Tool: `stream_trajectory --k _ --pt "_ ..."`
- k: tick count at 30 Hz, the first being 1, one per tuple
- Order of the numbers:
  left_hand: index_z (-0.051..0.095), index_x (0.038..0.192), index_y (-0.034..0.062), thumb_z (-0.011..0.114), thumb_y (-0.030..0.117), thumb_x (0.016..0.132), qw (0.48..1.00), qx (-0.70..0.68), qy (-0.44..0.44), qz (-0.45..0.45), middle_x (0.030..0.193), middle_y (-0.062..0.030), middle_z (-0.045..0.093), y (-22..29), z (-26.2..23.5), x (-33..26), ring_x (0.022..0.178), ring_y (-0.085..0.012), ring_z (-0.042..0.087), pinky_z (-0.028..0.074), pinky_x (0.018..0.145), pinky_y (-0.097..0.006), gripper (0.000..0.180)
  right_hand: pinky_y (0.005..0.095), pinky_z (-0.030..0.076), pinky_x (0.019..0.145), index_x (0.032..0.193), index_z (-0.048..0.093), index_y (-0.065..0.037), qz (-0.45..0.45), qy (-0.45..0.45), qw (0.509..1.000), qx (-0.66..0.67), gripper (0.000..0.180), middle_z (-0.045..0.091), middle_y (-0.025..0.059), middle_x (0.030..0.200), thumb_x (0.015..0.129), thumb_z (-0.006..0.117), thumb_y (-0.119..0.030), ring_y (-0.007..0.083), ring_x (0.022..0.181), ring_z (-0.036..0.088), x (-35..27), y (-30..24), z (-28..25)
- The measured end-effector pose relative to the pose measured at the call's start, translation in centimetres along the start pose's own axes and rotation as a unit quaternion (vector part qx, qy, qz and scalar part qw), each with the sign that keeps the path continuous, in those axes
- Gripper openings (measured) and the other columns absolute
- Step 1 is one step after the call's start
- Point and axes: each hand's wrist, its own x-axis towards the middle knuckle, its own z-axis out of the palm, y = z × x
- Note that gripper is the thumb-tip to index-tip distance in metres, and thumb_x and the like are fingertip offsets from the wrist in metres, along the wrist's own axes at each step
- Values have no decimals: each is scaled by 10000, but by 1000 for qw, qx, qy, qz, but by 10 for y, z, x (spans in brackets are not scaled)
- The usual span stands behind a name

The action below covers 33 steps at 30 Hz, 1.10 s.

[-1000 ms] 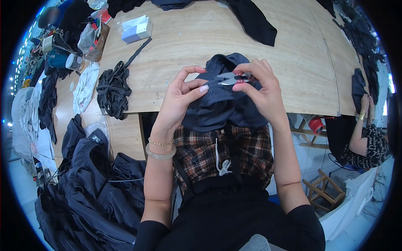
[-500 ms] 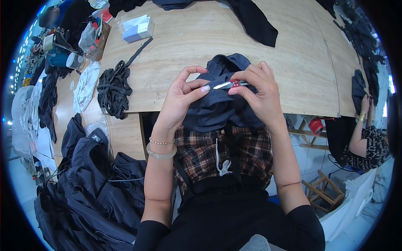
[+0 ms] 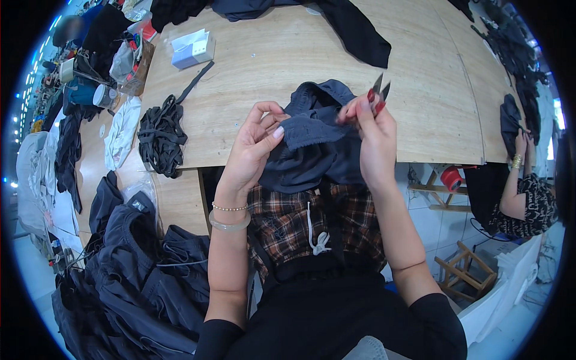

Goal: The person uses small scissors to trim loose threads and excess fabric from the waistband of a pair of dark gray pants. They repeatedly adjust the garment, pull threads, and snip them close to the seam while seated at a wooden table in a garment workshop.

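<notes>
A dark navy garment [image 3: 315, 156] with a gathered elastic waistband hangs over the near edge of the table above my lap. My left hand [image 3: 252, 144] pinches the left end of its waistband between thumb and fingers. Small red-handled thread snips [image 3: 377, 99] are held in my right hand [image 3: 377, 138], their two blades parted and pointing up, away from the cloth. The fingertips of that hand lie at the right side of the waistband; motion blur hides whether they grip the fabric too.
Left on the wooden table [image 3: 252, 72] are a tissue box [image 3: 193, 49], a heap of dark strips [image 3: 161, 135] and a white cloth [image 3: 122, 132]. Dark garments [image 3: 132, 264] pile up at my lower left. Another person's arm [image 3: 512, 186] rests at the right edge, near a wooden stool [image 3: 465, 270].
The snips have swung from lying across the waistband to pointing upward in my right hand. My left hand keeps its pinch on the waistband, whose edge now lies more openly spread.
</notes>
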Motion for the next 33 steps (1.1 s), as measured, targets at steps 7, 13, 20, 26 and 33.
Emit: stream_trajectory --k 7,13,20,26,33 --pt "448 1193 74 600 -12 969 1000 -25 10 8 1185 -98 582 2 -2 0 1107 -145 595 454 1006 -269 284 268 501 834 1135 617 59 105 -240 932 250 292 711 131 903 1082 473 -189 109 838 657 -44 -33 1" --pt "443 1167 75 600 -9 965 1000 -25 -10 15 1182 -97 582 -1 -1 1 1117 -147 589 450 1007 -275 269 354 493 995 1188 649 12 -89 -202 972 -77 246 729 140 1058 1064 499 -138 210 992 709 -35 -25 5" --pt "444 1162 83 607 -13 950 1000 -23 -1 12 1163 -93 588 -1 -5 -1 1108 -150 583 438 1005 -281 284 350 533 953 1207 613 57 -85 -118 989 -3 263 699 150 1110 1056 510 -132 226 1027 690 -36 -22 7" --pt "448 1152 97 606 5 950 1000 -8 5 27 1148 -88 592 0 -10 -3 1084 -147 582 439 987 -280 272 266 501 772 1125 655 3 -18 -166 985 -51 207 660 47 863 1060 499 -117 97 779 611 -55 -25 1" --pt "453 1140 95 609 7 941 1000 -12 -2 23 1149 -90 593 0 -6 -2 1088 -149 581 434 992 -280 268 232 434 705 1033 675 30 -86 -76 983 -144 107 571 15 836 947 627 -10 113 738 547 -26 -17 11"
